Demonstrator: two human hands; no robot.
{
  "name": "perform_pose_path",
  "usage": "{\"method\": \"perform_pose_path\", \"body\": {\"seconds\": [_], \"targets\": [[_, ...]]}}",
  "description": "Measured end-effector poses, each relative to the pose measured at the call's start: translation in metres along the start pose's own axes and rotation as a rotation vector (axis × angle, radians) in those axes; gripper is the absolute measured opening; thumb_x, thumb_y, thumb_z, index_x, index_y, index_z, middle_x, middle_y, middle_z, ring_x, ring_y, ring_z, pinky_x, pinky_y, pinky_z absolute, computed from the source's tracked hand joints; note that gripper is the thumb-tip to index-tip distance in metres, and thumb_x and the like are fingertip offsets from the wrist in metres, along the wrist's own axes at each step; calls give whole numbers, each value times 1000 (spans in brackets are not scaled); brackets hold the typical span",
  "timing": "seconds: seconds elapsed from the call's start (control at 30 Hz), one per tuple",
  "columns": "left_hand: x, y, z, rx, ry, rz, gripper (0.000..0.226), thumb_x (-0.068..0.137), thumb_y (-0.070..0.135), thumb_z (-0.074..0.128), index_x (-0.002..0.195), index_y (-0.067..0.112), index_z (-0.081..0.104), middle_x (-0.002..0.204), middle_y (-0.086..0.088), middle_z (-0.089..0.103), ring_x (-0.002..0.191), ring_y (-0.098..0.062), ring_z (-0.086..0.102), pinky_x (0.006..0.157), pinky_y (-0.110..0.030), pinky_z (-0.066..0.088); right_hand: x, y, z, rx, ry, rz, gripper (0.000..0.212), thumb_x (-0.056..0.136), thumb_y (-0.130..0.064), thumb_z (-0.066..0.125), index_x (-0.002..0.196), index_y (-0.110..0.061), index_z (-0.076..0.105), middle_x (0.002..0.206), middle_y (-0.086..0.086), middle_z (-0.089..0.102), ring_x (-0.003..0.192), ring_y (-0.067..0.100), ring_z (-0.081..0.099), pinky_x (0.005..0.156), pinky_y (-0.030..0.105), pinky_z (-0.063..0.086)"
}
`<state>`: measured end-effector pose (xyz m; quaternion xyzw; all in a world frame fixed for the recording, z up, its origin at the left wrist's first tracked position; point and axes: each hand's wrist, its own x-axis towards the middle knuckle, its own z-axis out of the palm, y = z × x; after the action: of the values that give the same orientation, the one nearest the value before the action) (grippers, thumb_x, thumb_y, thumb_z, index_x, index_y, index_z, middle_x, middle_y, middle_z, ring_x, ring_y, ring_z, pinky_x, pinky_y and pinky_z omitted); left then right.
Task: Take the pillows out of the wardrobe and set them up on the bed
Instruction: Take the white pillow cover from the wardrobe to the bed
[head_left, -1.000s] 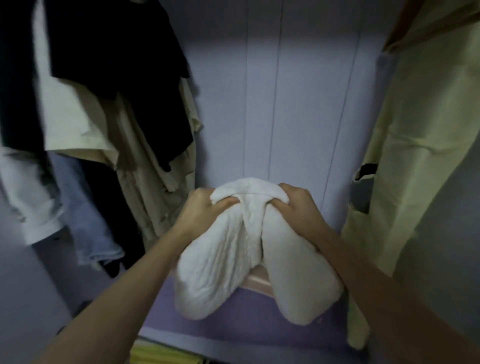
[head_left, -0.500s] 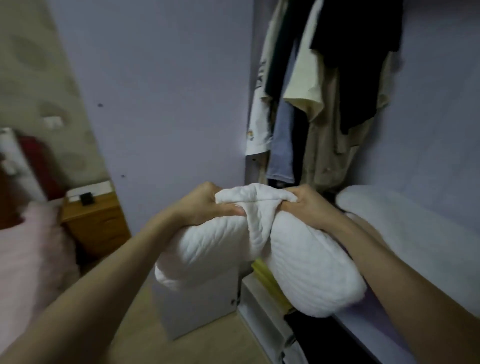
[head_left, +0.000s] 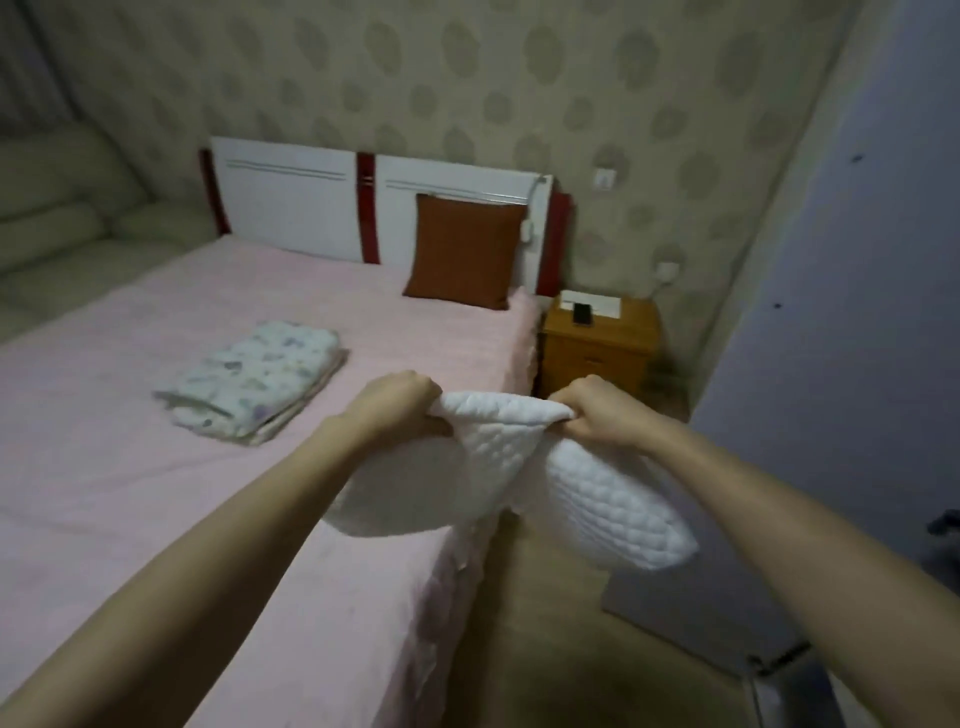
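The fingers of the left hand (head_left: 396, 402) are curled tight, pinching one top corner of a white quilted pillow (head_left: 519, 467); the fingers of the right hand (head_left: 597, 410) are curled the same way round the other top corner. The pillow sags in a fold between the two hands, held in the air over the near corner of the bed (head_left: 156, 493), its right half hanging past the edge above the floor. On the pink sheet lies a folded floral blanket (head_left: 254, 379), and a brown cushion (head_left: 465, 252) leans upright against the white headboard (head_left: 291, 202). A wooden nightstand (head_left: 597, 348) stands just beside the bed.
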<state>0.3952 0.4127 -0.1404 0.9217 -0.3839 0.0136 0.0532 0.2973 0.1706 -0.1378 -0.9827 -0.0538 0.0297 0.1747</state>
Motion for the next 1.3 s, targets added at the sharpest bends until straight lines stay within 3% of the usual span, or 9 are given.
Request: {"method": "perform_pose_path", "body": {"seconds": [0.23,0.33,0.43,0.53,0.67,0.9,1.07,1.17,1.3], "targets": [[-110,-136,6,63,29,-376,32,89,47,55,103,18,60,105,-11,67,97,-31,63,76,-36,49,147,-119,54,-142,-83,-408,9,81,-14,59,82,-10,67,90,12,72,85,28,64,67,31,38],[-156,-181,-4,-107,-38,-511,24,83,48,62,96,28,62,100,3,69,95,-21,63,73,-30,43,201,-163,67,7,-281,-490,7,81,-15,65,76,-11,68,78,5,71,74,14,63,68,35,47],[-194,-210,-2,-264,-5,-702,22,81,50,63,91,29,63,90,9,67,87,-15,62,72,-29,43,250,-204,93,196,-467,-565,17,79,-9,69,67,-20,69,70,-17,69,66,-7,57,65,23,48],[-219,-233,15,-354,67,-931,26,83,54,60,89,29,63,87,8,66,85,-17,61,74,-32,46,298,-239,135,242,-604,-579,7,80,-19,72,81,-13,73,90,6,74,81,14,65,74,36,53],[-243,-251,58,-530,6,-1134,31,87,55,56,84,26,64,85,1,68,85,-22,63,77,-38,49,336,-270,201,240,-826,-618,13,76,-26,75,64,-24,72,62,-12,67,60,1,60,57,21,47],[-281,-268,165,-687,-223,-1301,46,88,58,51,88,14,65,91,-10,69,80,-24,60,73,-37,47,366,-295,319,66,-1202,-668,11,79,-23,74,72,-15,71,65,-2,62,56,5,55,55,21,43],[-289,-302,245,-454,-305,-1383,36,92,55,45,98,25,64,103,0,68,95,-23,61,73,-32,41,388,-315,411,-124,-1115,-817,13,81,-26,71,77,-14,69,70,3,62,62,11,53,58,26,40],[-292,-323,290,-333,-267,-1472,34,94,51,42,95,23,62,102,-2,68,94,-26,61,69,-31,35,398,-318,461,-255,-890,-891,21,86,-38,61,88,-18,68,95,5,70,87,24,62,69,32,44],[-294,-343,337,-207,-113,-1584,24,95,38,42,91,19,55,98,-5,67,92,-30,61,66,-32,34,403,-319,521,-314,-613,-957,21,95,-39,43,86,-21,50,95,7,66,90,31,61,66,32,33]]}}
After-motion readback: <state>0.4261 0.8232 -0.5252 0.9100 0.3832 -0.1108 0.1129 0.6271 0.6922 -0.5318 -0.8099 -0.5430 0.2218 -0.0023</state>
